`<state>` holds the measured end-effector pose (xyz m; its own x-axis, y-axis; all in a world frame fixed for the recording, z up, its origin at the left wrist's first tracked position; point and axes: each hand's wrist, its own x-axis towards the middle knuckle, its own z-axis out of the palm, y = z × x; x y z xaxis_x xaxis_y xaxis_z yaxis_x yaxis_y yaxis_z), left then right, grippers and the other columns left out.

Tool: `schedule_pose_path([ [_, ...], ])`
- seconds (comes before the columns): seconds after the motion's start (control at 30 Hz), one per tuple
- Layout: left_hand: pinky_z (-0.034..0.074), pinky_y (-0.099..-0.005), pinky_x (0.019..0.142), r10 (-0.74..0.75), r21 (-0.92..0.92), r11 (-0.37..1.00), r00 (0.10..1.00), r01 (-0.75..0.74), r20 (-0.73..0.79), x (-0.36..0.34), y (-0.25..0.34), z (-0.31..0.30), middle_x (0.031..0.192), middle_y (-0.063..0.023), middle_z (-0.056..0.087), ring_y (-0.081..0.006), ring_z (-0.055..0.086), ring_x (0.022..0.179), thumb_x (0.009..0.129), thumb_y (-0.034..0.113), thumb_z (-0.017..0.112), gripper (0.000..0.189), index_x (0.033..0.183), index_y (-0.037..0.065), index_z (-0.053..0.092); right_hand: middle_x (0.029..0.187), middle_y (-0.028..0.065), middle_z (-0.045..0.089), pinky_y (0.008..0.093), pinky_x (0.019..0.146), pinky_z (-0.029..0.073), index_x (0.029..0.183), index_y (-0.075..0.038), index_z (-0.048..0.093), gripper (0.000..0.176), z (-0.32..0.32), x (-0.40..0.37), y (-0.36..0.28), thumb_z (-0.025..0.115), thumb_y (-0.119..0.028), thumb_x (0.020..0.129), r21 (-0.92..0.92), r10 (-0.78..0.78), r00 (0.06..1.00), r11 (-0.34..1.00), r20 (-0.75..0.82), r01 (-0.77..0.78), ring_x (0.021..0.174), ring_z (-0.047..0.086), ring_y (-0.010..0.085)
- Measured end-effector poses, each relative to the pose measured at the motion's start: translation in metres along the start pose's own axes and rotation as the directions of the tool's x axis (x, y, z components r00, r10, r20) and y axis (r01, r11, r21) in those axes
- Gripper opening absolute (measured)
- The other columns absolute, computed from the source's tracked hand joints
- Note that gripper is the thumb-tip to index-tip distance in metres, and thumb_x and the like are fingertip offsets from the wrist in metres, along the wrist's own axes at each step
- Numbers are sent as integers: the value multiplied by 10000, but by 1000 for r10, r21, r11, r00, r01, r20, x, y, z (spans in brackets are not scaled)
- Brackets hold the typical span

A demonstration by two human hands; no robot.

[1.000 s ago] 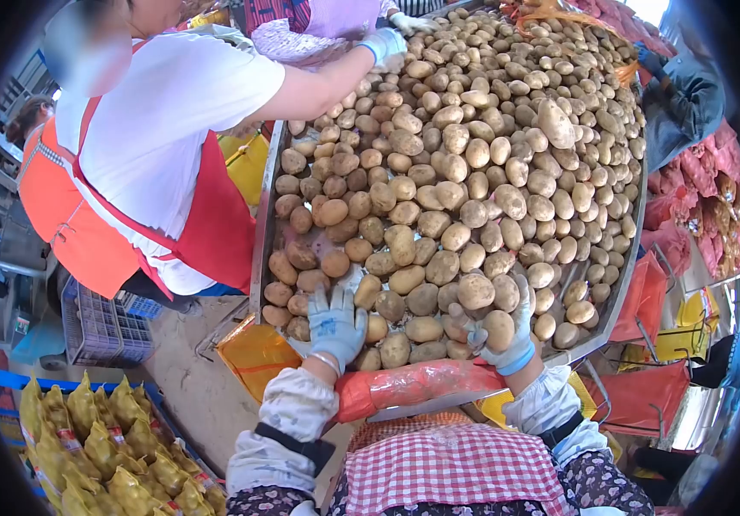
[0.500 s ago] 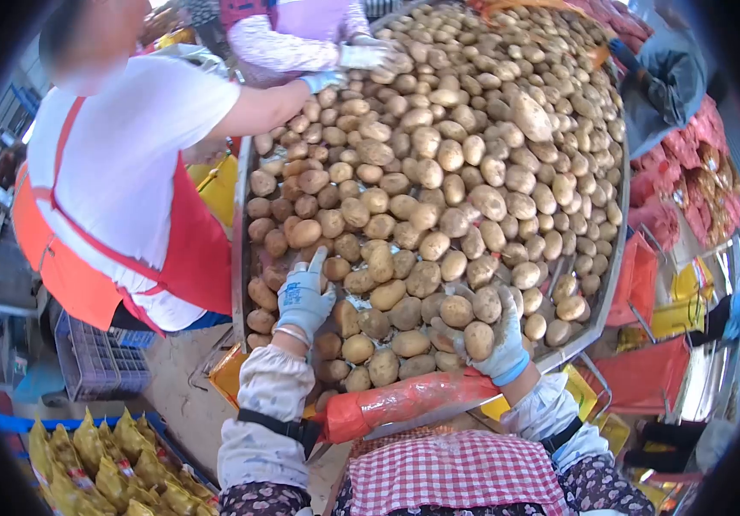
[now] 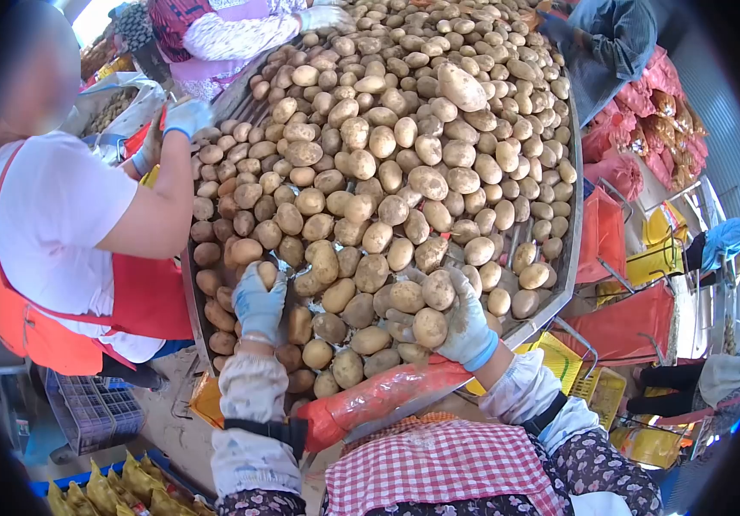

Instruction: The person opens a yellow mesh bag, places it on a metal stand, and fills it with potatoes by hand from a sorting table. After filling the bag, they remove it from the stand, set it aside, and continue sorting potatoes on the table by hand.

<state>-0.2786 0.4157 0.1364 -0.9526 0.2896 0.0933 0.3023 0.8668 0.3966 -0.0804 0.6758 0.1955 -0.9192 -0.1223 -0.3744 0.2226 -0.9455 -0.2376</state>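
A big metal sorting table (image 3: 569, 258) is heaped with brown potatoes (image 3: 387, 172). My left hand (image 3: 258, 301), in a pale blue glove, is closed around one potato (image 3: 268, 273) near the table's left rim. At the near edge, my right hand (image 3: 460, 322), also gloved, grips two potatoes: one (image 3: 430, 327) in the palm and another (image 3: 439, 289) just above it under the fingers. Both forearms wear light sleeve covers with black bands.
A person in a white shirt and red apron (image 3: 69, 249) stands at the left, a gloved hand (image 3: 185, 116) at the table rim. Another person's sleeve (image 3: 232, 34) reaches in at the far end. Red mesh sacks (image 3: 645, 129), orange bags (image 3: 619, 318) and yellow crates (image 3: 576, 378) line the right side.
My left hand went from resting flat on the pile to lifting a potato at the left rim. The right hand kept its potatoes. The person at left pulled an arm back from the pile.
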Motion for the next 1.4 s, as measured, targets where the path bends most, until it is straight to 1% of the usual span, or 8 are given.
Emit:
schedule_pose_path([
  [0.47,390,-371,1025,252,-847,-181,856,500,452,-99,158,-36,1358,-141,433,-251,461,1233,996,318,437,573,1467,42,262,1343,150,472,492,883,523,1352,-101,417,707,19,3,20,407,-646,903,-4,-101,977,995,-187,102,1169,535,329],
  [0.6,417,-383,1008,320,-884,72,829,461,458,-91,144,-15,1397,-128,391,-252,420,1278,1008,335,403,605,1495,65,166,1317,154,500,504,854,535,1340,-104,428,713,20,3,24,470,-647,880,-27,-125,964,992,-235,122,1139,564,330],
  [0.67,451,-359,981,584,-611,619,809,-493,-61,-88,143,-7,1401,-115,386,-234,426,1269,1004,433,377,646,1507,113,131,1324,125,501,483,852,529,1364,-123,411,664,20,-2,23,481,-593,900,49,-94,969,993,-228,108,1180,536,308],
  [0.77,435,-359,1006,523,-707,-130,654,695,547,-87,154,-21,1434,-117,360,-247,426,1275,994,494,355,655,1508,148,143,1344,70,478,476,856,526,1363,-193,405,621,-1,-14,30,485,-596,897,-275,-280,955,930,-99,245,1158,538,244],
  [0.93,264,-380,1129,283,-904,-36,872,425,399,-91,191,-72,1482,-122,307,-265,307,1361,973,523,382,702,1453,24,266,1409,-20,450,561,1140,129,1354,-264,459,602,-23,-19,22,578,-470,801,-398,-442,873,777,208,488,1355,328,250],
  [1.03,183,-529,1123,535,-192,830,845,-523,12,-62,124,4,1471,-187,332,-402,286,1356,870,375,542,642,1412,67,388,1403,-16,453,558,1141,117,1355,-267,457,607,-17,-42,0,580,-446,789,-461,-455,879,754,145,467,1363,310,259],
  [1.17,143,-553,1132,571,145,790,800,-596,182,-69,98,28,1445,-190,365,-410,257,1367,808,374,598,664,1381,82,432,1374,155,463,586,951,457,1366,-185,441,690,-48,-58,-40,549,-606,830,493,-393,900,831,192,258,1197,512,375],
  [1.4,110,-546,1149,519,205,803,826,-559,220,-72,100,33,1468,-194,335,-400,223,1389,780,363,616,678,1369,77,442,1299,184,520,544,806,546,1349,-147,463,742,-69,-122,-82,570,-646,810,305,-548,837,794,-15,525,1083,578,416],
])
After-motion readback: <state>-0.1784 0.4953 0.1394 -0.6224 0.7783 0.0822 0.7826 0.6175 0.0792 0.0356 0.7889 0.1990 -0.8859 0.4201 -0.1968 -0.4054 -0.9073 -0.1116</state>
